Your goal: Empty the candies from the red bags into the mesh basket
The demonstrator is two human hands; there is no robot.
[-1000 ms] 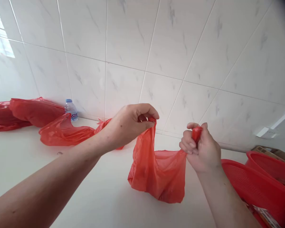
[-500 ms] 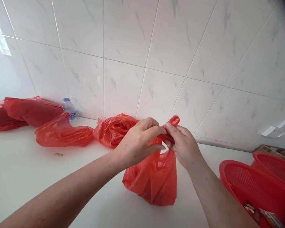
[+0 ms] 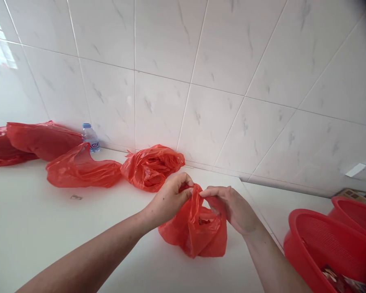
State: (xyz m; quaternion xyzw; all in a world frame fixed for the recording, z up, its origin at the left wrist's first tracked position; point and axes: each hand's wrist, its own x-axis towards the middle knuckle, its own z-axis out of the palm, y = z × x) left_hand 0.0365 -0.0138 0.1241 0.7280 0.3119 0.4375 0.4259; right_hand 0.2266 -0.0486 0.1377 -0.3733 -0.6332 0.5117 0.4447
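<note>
A red plastic bag (image 3: 205,242) stands on the white table in front of me, something dark inside it at the opening. My left hand (image 3: 171,199) pinches the top of one handle between thumb and fingers. From the other side, my right hand (image 3: 236,207) reaches to the same handle with its fingertips. Red film of the bag lies under the right palm, around the other handle, and partly hides the thumb. Just behind the left hand is a crumpled heap of red bags (image 3: 154,167).
Another loose red bag (image 3: 82,169) and filled-looking red bags (image 3: 45,138) lie at the left. A water bottle (image 3: 91,138) with a blue cap stands by the tiled wall. Red plastic baskets (image 3: 319,228) with small packets inside are at the right, a cardboard box (image 3: 360,196) behind them.
Both hands have come down with the bag handles, which were bunched together and are now lower and spread apart. My right hand has loosened from its tight grip on the bunched plastic.
</note>
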